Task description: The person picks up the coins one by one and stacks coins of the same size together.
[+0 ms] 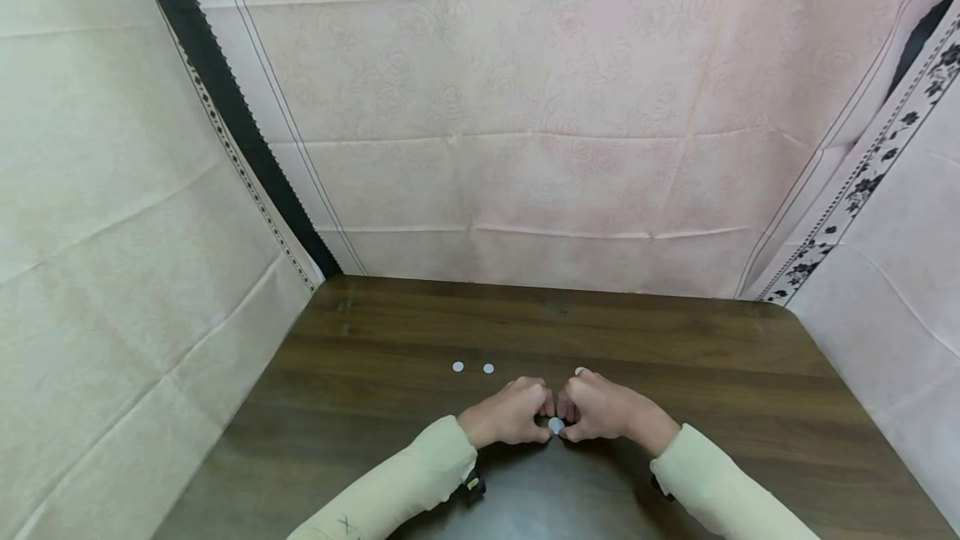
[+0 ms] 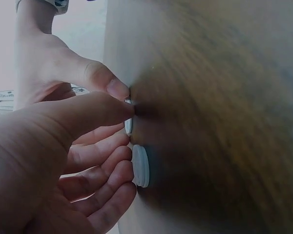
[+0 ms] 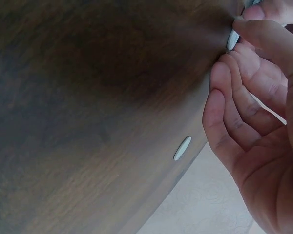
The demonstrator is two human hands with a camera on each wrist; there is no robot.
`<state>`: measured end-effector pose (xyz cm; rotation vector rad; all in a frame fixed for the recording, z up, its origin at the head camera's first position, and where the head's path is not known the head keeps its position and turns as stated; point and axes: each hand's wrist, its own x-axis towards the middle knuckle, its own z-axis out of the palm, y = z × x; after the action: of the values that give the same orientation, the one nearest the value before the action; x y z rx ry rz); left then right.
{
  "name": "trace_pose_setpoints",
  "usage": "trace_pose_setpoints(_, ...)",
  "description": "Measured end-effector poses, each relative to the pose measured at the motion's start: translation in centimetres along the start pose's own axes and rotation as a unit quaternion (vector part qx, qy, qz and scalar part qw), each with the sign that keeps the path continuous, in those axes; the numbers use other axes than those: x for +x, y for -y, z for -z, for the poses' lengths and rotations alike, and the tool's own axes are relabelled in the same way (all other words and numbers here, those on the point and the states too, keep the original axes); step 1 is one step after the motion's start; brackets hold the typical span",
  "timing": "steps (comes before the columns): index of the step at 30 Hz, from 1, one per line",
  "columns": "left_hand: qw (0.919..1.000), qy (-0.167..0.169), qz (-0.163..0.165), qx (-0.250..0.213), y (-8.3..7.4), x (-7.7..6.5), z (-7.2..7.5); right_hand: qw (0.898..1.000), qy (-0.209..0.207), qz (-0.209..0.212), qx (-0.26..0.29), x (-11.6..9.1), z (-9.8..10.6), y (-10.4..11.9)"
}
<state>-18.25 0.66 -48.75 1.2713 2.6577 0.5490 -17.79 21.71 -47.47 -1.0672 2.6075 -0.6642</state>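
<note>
A small white disc lies between my two hands, close to the tabletop; whether it is lifted at all, I cannot tell. My left hand pinches it from the left, thumb nearer me and curled fingers beyond. From the opposite side my right hand does the same with its thumb and index finger. In the left wrist view the thumbs partly cover this disc. Just past the right knuckles a further white disc peeks out, mostly hidden; the right wrist view shows a separate disc on the wood.
Two more white discs lie side by side on the brown wooden table, beyond the left hand. Pale patterned cloth hangs behind the far edge and along both sides.
</note>
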Motion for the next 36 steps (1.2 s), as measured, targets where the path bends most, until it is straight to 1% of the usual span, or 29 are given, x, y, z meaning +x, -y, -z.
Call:
trace_pose_setpoints(8, 1.0000, 0.001, 0.005, -0.006, 0.0, 0.2, -0.1, 1.000, -0.004, 0.020, 0.006, 0.0, 0.0, 0.0)
trace_pose_setpoints(17, 0.9999, 0.005, 0.014, -0.005, -0.3, 0.2, -0.2, 1.000, 0.001, 0.010, 0.015, -0.2, -0.1, -0.2)
trace_pose_setpoints(22, 0.9998, 0.008, 0.020, -0.003, -0.4, 0.2, -0.1, 1.000, 0.004, 0.015, 0.018, -0.3, 0.1, 0.0)
trace_pose_setpoints(28, 0.9995, 0.012, 0.026, -0.011, -0.5, 0.0, -0.1, 1.000, 0.018, 0.001, 0.013, -0.7, 0.6, -0.1)
trace_pose_setpoints(36, 0.9998, 0.003, 0.020, -0.001, -0.4, 0.1, -0.1, 1.000, 0.008, 0.004, -0.005, -1.4, 1.9, -0.4)
